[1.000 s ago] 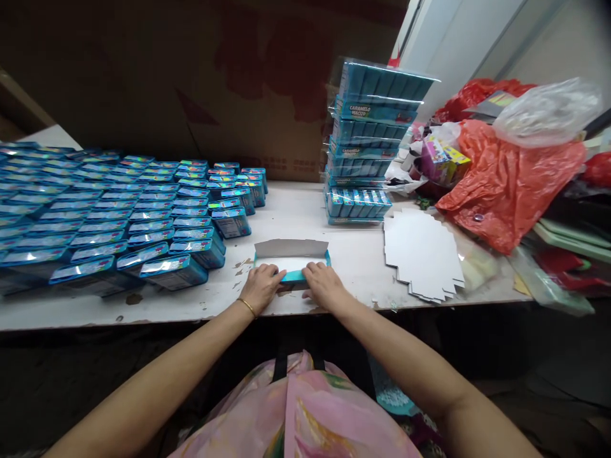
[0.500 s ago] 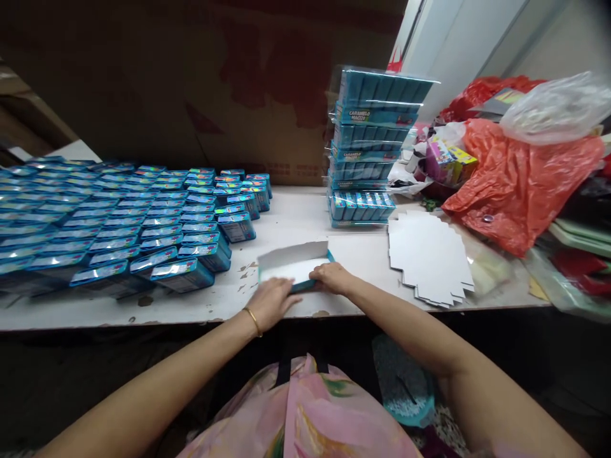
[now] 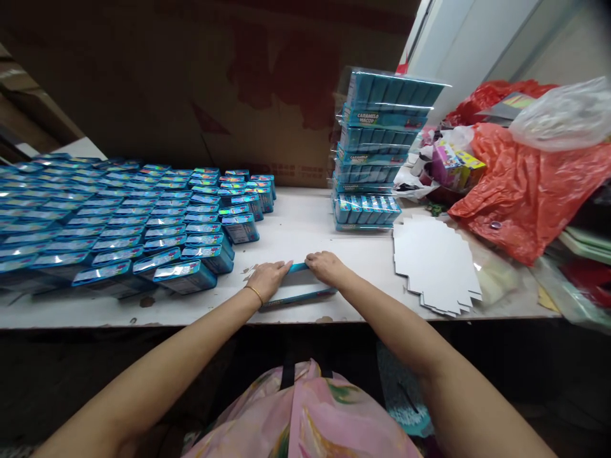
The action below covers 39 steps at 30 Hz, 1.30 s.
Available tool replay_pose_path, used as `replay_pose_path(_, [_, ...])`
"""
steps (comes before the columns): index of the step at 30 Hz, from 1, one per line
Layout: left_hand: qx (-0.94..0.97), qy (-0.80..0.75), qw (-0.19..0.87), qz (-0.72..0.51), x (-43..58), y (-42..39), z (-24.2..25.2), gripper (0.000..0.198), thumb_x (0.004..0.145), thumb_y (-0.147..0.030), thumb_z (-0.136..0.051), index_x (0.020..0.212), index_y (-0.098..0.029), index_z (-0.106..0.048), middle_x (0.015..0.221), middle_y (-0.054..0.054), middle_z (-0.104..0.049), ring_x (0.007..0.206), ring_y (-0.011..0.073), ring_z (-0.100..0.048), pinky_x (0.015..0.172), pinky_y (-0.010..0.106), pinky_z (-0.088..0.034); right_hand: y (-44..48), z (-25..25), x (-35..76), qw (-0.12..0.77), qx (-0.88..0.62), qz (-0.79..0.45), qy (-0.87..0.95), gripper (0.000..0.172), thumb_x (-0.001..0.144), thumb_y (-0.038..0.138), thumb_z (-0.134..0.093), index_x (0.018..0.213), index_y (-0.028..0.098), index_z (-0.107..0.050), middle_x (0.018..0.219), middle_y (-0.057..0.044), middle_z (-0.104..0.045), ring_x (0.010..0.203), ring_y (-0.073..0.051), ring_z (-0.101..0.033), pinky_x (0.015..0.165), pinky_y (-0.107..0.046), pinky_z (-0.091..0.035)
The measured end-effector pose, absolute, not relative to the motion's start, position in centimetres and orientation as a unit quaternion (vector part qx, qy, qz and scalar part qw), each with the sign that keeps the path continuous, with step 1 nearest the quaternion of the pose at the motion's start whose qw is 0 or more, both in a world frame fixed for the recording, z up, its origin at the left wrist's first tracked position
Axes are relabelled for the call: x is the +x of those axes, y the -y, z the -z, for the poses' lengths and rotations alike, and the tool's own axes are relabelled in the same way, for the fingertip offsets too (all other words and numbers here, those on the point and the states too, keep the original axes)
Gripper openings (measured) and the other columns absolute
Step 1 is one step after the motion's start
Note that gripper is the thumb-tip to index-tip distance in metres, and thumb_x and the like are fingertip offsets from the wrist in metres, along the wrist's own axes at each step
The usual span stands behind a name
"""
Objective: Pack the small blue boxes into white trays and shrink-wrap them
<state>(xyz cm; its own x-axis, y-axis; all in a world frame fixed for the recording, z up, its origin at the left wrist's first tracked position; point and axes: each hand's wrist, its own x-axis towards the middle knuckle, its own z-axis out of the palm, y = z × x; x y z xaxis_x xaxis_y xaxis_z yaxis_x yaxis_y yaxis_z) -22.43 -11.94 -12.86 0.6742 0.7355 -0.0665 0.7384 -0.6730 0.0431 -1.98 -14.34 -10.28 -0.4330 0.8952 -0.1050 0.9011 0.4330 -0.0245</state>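
Note:
A shallow cardboard tray (image 3: 301, 297), white inside and blue outside, lies on the table near its front edge. My left hand (image 3: 270, 278) grips the far wall of the tray toward its left end, fingers closed over the blue rim. Along the same wall, farther right, my right hand (image 3: 325, 267) pinches the edge between thumb and fingers. A blue strip of that wall shows between the two hands. The near wall stands up, with no hand on it. Both wrists partly cover the tray's ends.
Rows of blue boxes (image 3: 184, 275) fill the table's left side. Wrapped blue packs (image 3: 367, 172) are stacked at the back. White flat card blanks (image 3: 434, 261) lie to the right, beside red plastic bags (image 3: 520, 197). A large cardboard carton (image 3: 191, 63) stands behind.
Both hands have moved from the tray's near wall to its far wall. The far wall, which stood up pale, is now folded over to show a blue strip.

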Motion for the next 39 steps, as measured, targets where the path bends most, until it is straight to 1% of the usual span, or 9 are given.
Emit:
replay_pose_path(3, [0.925, -0.370, 0.080, 0.015, -23.1, 11.6, 13.0, 0.048, 0.085, -0.039, -0.036, 0.130, -0.022, -0.033, 0.122, 0.010, -0.050, 0.106, 0.0243, -0.049, 0.086, 0.037, -0.038, 14.2, 11.6, -0.9, -0.017, 0.516, 0.118, -0.848, 0.040, 0.090, 0.038, -0.033, 0.120, 0.016, -0.048, 0.122, -0.010, -0.050, 0.107, -0.019, -0.049, 0.086, -0.028, -0.037])
replay_pose_path(6, [0.918, -0.375, 0.121, 0.035, -23.2, 10.1, 12.5, 0.038, 0.085, -0.037, -0.035, 0.119, -0.021, -0.044, 0.112, 0.008, -0.055, 0.100, 0.0202, -0.052, 0.083, 0.032, -0.039, 13.7, 11.7, -0.1, -0.005, 0.512, 0.173, -0.841, 0.037, 0.087, 0.038, -0.040, 0.115, 0.017, -0.052, 0.115, -0.009, -0.055, 0.102, -0.018, -0.052, 0.082, -0.025, -0.039])
replay_pose_path(10, [0.913, -0.390, 0.087, 0.085, -22.3, 9.0, 12.2, 0.023, 0.082, -0.032, -0.042, 0.099, -0.020, -0.053, 0.098, 0.007, -0.060, 0.089, 0.0207, -0.055, 0.075, 0.032, -0.042, 13.1, 11.3, -0.7, 0.056, 0.521, 0.100, -0.846, 0.024, 0.080, 0.029, -0.051, 0.102, 0.019, -0.056, 0.103, -0.007, -0.059, 0.093, -0.019, -0.055, 0.072, -0.026, -0.041])
replay_pose_path(15, [0.926, -0.359, 0.015, 0.115, -21.5, 9.6, 12.6, 0.026, 0.082, -0.010, -0.033, 0.100, -0.018, -0.050, 0.094, 0.011, -0.059, 0.088, 0.0220, -0.054, 0.072, 0.036, -0.043, 13.4, 11.3, -1.2, 0.077, 0.509, 0.034, -0.857, 0.020, 0.085, 0.020, -0.039, 0.098, 0.022, -0.054, 0.102, -0.004, -0.059, 0.091, -0.016, -0.054, 0.068, -0.025, -0.040])
replay_pose_path(19, [0.933, -0.341, -0.003, 0.117, -22.4, 9.4, 12.5, 0.029, 0.083, -0.009, -0.029, 0.101, -0.018, -0.049, 0.095, 0.012, -0.058, 0.089, 0.0234, -0.053, 0.071, 0.038, -0.043, 13.6, 11.6, -1.1, 0.082, 0.503, 0.034, -0.860, 0.019, 0.084, 0.024, -0.042, 0.099, 0.023, -0.053, 0.102, -0.004, -0.059, 0.090, -0.017, -0.055, 0.068, -0.026, -0.041])
replay_pose_path(25, [0.917, -0.373, 0.013, 0.140, -23.6, 8.8, 12.5, 0.029, 0.083, -0.009, -0.029, 0.099, -0.017, -0.051, 0.098, 0.012, -0.056, 0.093, 0.0224, -0.052, 0.072, 0.036, -0.044, 13.6, 11.5, -2.1, 0.107, 0.514, 0.021, -0.851, 0.024, 0.086, 0.012, -0.035, 0.101, 0.022, -0.052, 0.101, -0.007, -0.057, 0.090, -0.017, -0.054, 0.069, -0.028, -0.042])
replay_pose_path(28, [0.911, -0.390, 0.004, 0.136, -23.9, 8.9, 12.6, 0.028, 0.083, -0.010, -0.028, 0.099, -0.016, -0.051, 0.097, 0.012, -0.056, 0.090, 0.0224, -0.054, 0.069, 0.034, -0.044, 13.9, 11.2, -1.1, 0.042, 0.565, 0.058, -0.822, 0.022, 0.086, 0.022, -0.042, 0.106, 0.024, -0.052, 0.106, -0.006, -0.056, 0.097, -0.016, -0.051, 0.075, -0.027, -0.041])
replay_pose_path(32, [0.907, -0.405, 0.005, 0.118, -24.2, 9.4, 12.7, 0.027, 0.084, -0.015, -0.028, 0.099, -0.017, -0.051, 0.096, 0.011, -0.058, 0.086, 0.0232, -0.056, 0.066, 0.035, -0.044, 15.1, 11.5, 0.9, -0.058, 0.723, 0.091, -0.682, 0.041, 0.084, 0.042, -0.043, 0.117, 0.020, -0.046, 0.108, -0.008, -0.056, 0.098, -0.019, -0.052, 0.078, -0.029, -0.041])
replay_pose_path(39, [0.899, -0.421, 0.035, 0.117, -23.7, 11.0, 12.3, 0.029, 0.083, -0.012, -0.029, 0.100, -0.019, -0.052, 0.096, 0.010, -0.061, 0.086, 0.0225, -0.057, 0.073, 0.038, -0.042, 15.4, 12.6, -0.2, 0.069, 0.769, 0.135, -0.621, 0.030, 0.077, 0.014, -0.043, 0.106, 0.016, -0.048, 0.099, -0.013, -0.061, 0.089, -0.022, -0.059, 0.066, -0.028, -0.042])
